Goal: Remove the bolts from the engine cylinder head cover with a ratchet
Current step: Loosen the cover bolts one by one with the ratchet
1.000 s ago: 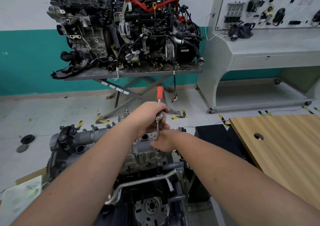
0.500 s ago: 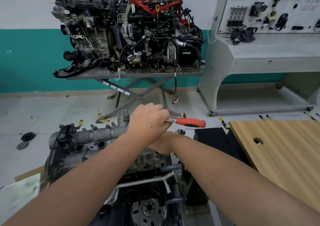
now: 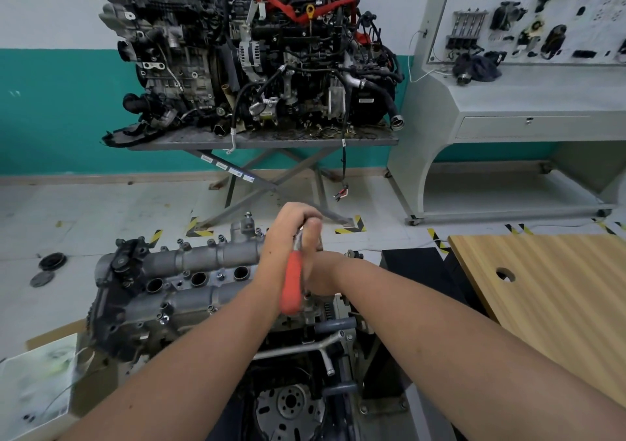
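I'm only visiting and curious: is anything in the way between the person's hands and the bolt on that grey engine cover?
Nothing visible blocks them. The left hand grips the ratchet at its head, over the cylinder head cover. The right hand sits just beneath. The bolt itself is hidden behind the hands.

You face a white-and-teal wall, a pale tiled floor, and a wooden worktop at right.

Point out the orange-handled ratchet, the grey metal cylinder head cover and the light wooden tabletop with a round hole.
orange-handled ratchet [image 3: 292,283], head view, on the middle of its orange grip.
grey metal cylinder head cover [image 3: 203,254], head view, on the upper cast tube.
light wooden tabletop [image 3: 555,291], head view, on bare wood right of the hole.
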A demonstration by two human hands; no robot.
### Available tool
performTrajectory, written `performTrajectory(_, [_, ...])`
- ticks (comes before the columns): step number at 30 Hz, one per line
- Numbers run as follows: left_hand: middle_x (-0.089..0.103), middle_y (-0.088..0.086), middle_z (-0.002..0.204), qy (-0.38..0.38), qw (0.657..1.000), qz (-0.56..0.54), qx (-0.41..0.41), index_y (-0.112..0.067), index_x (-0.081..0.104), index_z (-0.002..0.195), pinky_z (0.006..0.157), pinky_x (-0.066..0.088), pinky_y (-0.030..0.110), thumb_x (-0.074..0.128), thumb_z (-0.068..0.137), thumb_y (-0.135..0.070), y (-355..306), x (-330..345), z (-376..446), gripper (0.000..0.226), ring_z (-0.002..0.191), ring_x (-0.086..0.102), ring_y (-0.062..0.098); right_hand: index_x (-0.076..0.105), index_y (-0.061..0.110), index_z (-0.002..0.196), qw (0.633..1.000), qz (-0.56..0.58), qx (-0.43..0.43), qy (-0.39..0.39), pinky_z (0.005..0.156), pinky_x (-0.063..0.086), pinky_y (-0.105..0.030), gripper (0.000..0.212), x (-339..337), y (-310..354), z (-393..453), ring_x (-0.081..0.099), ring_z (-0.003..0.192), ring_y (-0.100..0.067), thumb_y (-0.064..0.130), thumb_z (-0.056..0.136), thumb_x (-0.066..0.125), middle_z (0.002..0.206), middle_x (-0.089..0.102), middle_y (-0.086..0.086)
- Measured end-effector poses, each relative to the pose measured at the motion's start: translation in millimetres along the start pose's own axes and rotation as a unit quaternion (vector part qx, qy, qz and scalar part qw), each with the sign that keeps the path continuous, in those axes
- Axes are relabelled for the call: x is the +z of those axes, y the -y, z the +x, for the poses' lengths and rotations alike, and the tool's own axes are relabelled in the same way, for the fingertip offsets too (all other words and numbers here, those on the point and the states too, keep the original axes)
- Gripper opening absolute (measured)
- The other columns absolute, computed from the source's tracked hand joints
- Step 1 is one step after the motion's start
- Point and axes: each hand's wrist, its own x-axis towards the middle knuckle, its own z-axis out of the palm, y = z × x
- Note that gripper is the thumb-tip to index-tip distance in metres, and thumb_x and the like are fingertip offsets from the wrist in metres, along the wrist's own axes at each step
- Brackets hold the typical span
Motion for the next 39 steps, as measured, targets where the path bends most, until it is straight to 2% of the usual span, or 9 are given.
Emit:
performTrajectory(3, [0.069, -0.001, 0.076, -0.070, 0.977, -0.151, -0.130, -0.033, 0.066, 0.095, 0.057, 0.048, 0.023, 0.037, 0.092, -0.060, -3.6, 12.4, -5.0, 0.040, 0.059, 0.059, 0.012, 0.057, 0.004, 0.129, 0.999, -0.022, -0.006, 0.038, 0.096, 0.044, -0.039, 0.032, 5.3, 0.2, 8.9, 0.054, 0.109, -0.027, 0.015, 0.102, 0.043, 0.130, 0.059, -0.017])
performTrajectory(7, [0.066, 0.004, 0.065, -0.067, 0.932, -0.243, -0.261, -0.033, 0.075, 0.076, 0.055, 0.044, 0.028, 0.040, 0.092, -0.061, -7.3, 12.8, 3.3, 0.047, 0.050, 0.053, 0.014, 0.056, -0.002, 0.126, 0.998, -0.010, 0.004, 0.054, 0.082, 0.036, -0.031, 0.034, 5.3, -2.2, 3.7, 0.053, 0.106, -0.029, 0.011, 0.104, 0.033, 0.127, 0.058, -0.020])
performTrajectory(14, [0.067, 0.007, 0.062, 0.029, 0.911, -0.178, -0.371, -0.015, 0.059, 0.108, 0.053, 0.054, 0.029, 0.041, 0.105, -0.042, -12.0, -13.0, 30.9, 0.032, 0.062, 0.070, 0.026, 0.063, 0.013, 0.106, 1.000, 0.004, -0.025, 0.015, 0.090, 0.045, -0.039, 0.037, 7.7, -9.1, 8.0, 0.057, 0.105, -0.028, 0.038, 0.101, 0.036, 0.116, 0.062, -0.010])
performTrajectory(20, [0.066, 0.009, 0.062, 0.184, 0.891, -0.058, -0.412, -0.003, 0.058, 0.098, 0.058, 0.059, 0.032, 0.050, 0.098, -0.016, -37.8, -23.9, 56.2, 0.016, 0.063, 0.072, 0.025, 0.060, 0.012, 0.113, 0.999, -0.009, -0.030, 0.018, 0.092, 0.042, -0.038, 0.042, 8.6, -11.4, 9.2, 0.054, 0.109, -0.030, 0.044, 0.102, 0.035, 0.116, 0.057, -0.013])
performTrajectory(23, [0.072, 0.008, 0.072, 0.289, 0.888, 0.194, -0.302, -0.008, 0.059, 0.099, 0.050, 0.050, 0.026, 0.048, 0.099, -0.017, -49.1, -20.7, 65.7, 0.014, 0.060, 0.068, 0.020, 0.050, 0.014, 0.093, 0.999, -0.022, -0.031, 0.018, 0.085, 0.042, -0.036, 0.034, 10.1, -9.7, 10.5, 0.050, 0.095, -0.026, 0.043, 0.102, 0.035, 0.097, 0.051, -0.005])
performTrajectory(28, [0.052, -0.003, 0.083, 0.300, 0.748, 0.583, 0.101, -0.021, 0.055, 0.087, 0.060, 0.039, 0.032, 0.038, 0.102, -0.050, -39.4, -9.7, 52.1, 0.037, 0.068, 0.049, 0.017, 0.056, 0.014, 0.089, 1.000, -0.008, -0.024, 0.003, 0.085, 0.046, -0.038, 0.033, 13.1, -16.1, 16.2, 0.052, 0.091, -0.025, 0.039, 0.100, 0.038, 0.094, 0.056, -0.006])
performTrajectory(32, [0.060, 0.006, 0.082, 0.083, 0.857, 0.412, 0.299, -0.009, 0.063, 0.064, 0.065, 0.045, 0.038, 0.052, 0.092, -0.048, -8.2, -13.3, 18.8, 0.050, 0.078, 0.055, 0.026, 0.053, 0.007, 0.131, 0.976, 0.211, -0.045, -0.032, 0.075, 0.042, -0.010, 0.033, 18.2, -14.9, 11.6, 0.049, 0.083, -0.006, 0.021, 0.106, 0.037, 0.135, 0.055, -0.015])
performTrajectory(36, [0.059, -0.011, 0.093, -0.024, 0.990, 0.117, 0.071, -0.028, 0.063, 0.082, 0.076, 0.045, 0.025, 0.042, 0.096, -0.051, -4.1, 9.1, -1.9, 0.034, 0.088, 0.056, 0.005, 0.047, 0.007, 0.140, 0.971, 0.238, 0.021, 0.014, 0.106, 0.043, -0.035, 0.039, 9.7, -5.9, 8.7, 0.053, 0.127, -0.030, 0.011, 0.102, 0.050, 0.143, 0.051, -0.012])
performTrajectory(39, [0.070, -0.005, 0.080, -0.080, 0.976, -0.148, -0.138, -0.047, 0.065, 0.087, 0.066, 0.048, 0.034, 0.038, 0.096, -0.050, -11.8, 26.4, -6.3, 0.029, 0.066, 0.062, 0.010, 0.049, 0.003, 0.139, 0.987, 0.158, 0.014, 0.007, 0.107, 0.035, -0.035, 0.038, 9.2, -8.2, 9.4, 0.046, 0.131, -0.030, 0.012, 0.104, 0.041, 0.142, 0.051, -0.017])
